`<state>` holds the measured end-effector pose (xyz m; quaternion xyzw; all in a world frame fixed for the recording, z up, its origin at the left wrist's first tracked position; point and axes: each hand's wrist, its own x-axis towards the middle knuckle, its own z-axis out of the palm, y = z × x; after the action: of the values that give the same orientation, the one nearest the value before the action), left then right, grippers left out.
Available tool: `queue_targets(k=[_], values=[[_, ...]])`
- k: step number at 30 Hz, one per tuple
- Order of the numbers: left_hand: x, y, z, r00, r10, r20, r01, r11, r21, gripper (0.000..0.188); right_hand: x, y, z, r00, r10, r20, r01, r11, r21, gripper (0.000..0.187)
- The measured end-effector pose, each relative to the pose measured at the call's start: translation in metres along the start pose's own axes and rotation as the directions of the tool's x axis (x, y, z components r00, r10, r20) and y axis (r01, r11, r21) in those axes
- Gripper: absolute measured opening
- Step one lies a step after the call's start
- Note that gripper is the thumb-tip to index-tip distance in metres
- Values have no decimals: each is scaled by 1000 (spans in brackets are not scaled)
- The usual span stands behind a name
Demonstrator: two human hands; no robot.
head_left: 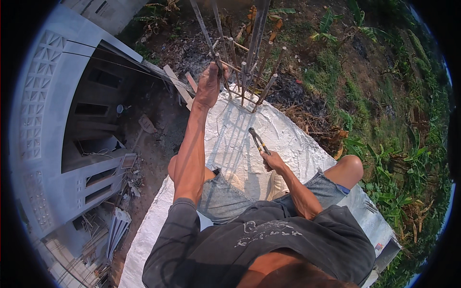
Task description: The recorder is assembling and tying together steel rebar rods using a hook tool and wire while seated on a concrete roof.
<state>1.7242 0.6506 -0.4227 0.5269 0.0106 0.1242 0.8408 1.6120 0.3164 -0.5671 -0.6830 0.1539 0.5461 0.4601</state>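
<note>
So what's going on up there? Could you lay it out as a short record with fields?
Setting: a person crouches high on a white concrete slab, with ground and plants far below
Left hand: gripped around a rusty steel bar that rises from the slab
Right hand: holds pincers, tips pointing toward the bars
Bars: a cluster of upright rods with cross ties
Nearby: grey building at left, banana plants at right

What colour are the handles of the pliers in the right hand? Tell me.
Yellow, on the pliers in the right hand; head view.
</note>
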Motion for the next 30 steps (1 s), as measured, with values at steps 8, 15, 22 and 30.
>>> queue_targets(k=[8,15,22,30], values=[[2,5,7,1000,-4,9,4,999,32,54,-148,-83,52,811,-570,-133,567,821,-62,44],[2,0,-3,999,-28,-33,30,997,65,63,-154,-145,51,801,-560,-211,524,827,-204,51],[14,11,8,1000,-21,-4,22,988,151,64,-179,-152,67,795,-599,-97,569,791,-225,56],[-11,3,-3,999,-36,-8,37,997,68,66,-172,-162,70,660,-734,-158,682,674,-283,53]])
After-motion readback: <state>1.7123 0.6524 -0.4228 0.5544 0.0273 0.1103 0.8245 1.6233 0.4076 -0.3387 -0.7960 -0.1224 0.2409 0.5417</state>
